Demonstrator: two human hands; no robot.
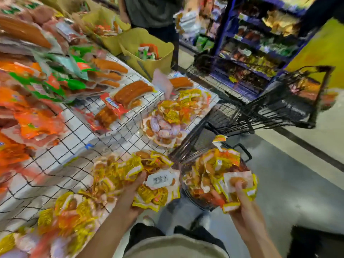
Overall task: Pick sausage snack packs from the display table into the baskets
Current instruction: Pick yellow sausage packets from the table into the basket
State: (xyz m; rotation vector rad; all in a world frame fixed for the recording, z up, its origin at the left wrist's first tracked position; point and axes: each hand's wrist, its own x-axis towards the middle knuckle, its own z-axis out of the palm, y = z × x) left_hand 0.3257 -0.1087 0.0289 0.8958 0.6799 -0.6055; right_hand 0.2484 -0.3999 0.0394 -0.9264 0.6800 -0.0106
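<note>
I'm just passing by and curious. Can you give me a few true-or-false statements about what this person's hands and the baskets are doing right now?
1. The left hand grips a bunch of yellow snack packs at the edge of the display table. True.
2. The right hand is empty. False: it holds yellow packs beside the near basket.
3. The near basket already has packs in it. True.
4. The display table has a plain wooden top. False: its top is a white grid of dark lines.
5. The black wire basket farther back stands upright. False: it is tilted.
</note>
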